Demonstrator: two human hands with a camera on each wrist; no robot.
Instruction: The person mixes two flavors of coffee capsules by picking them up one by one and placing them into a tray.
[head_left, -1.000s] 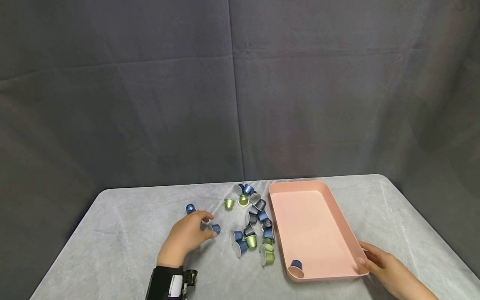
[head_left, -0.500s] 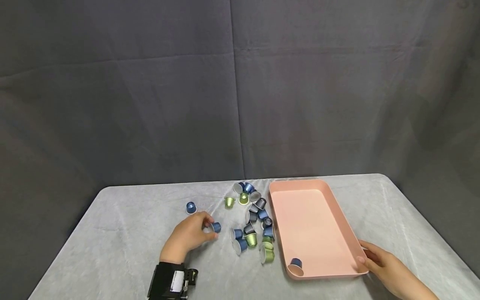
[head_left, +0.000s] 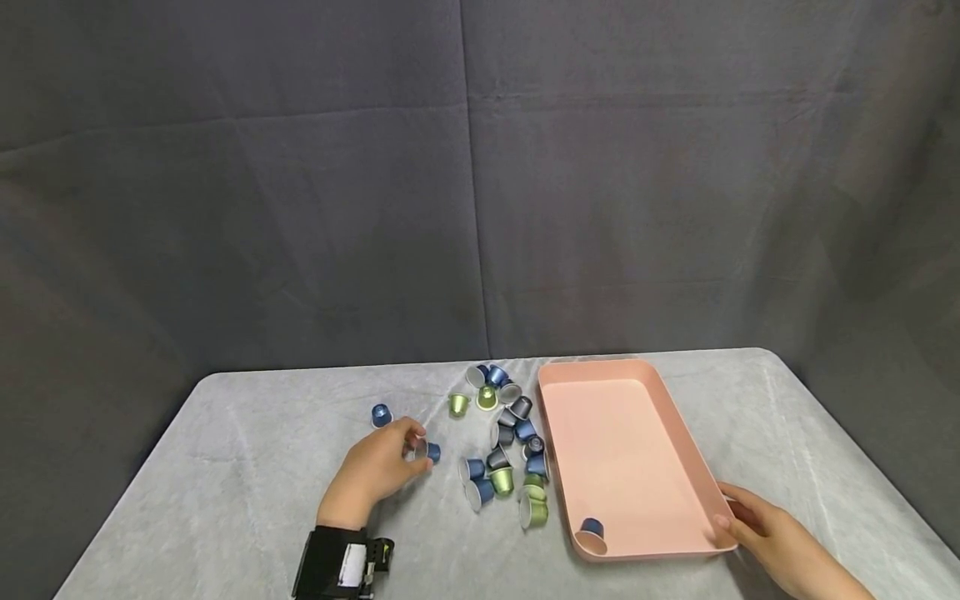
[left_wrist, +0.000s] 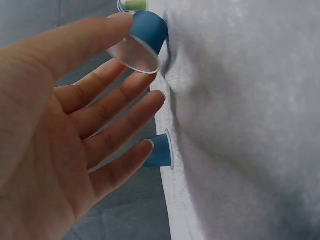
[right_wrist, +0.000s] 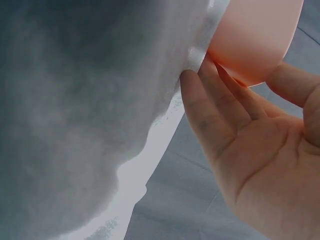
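Observation:
In the head view my left hand [head_left: 372,471] is left of centre, pinching a blue coffee capsule [head_left: 433,452] between thumb and fingers. The left wrist view shows the thumb on this capsule [left_wrist: 151,31], its pale lid facing the palm, while the ring and little fingers reach out loosely. Another blue capsule [head_left: 381,415] stands on the table just beyond that hand. At the right, my right hand [head_left: 783,542] grips the near right corner of a pink tray [head_left: 622,450]. Inside the tray's near left corner lies one blue capsule [head_left: 592,528].
Between the left hand and the tray, several blue, dark grey and green capsules lie scattered, such as a green capsule [head_left: 502,481] and a dark capsule [head_left: 521,407]. A grey cloth covers the table [head_left: 247,483]. A dark curtain [head_left: 315,208] hangs behind it.
My left hand's fingers have closed on the blue capsule, which now sits slightly farther back and higher in the view. The right hand and the tray have stayed in place.

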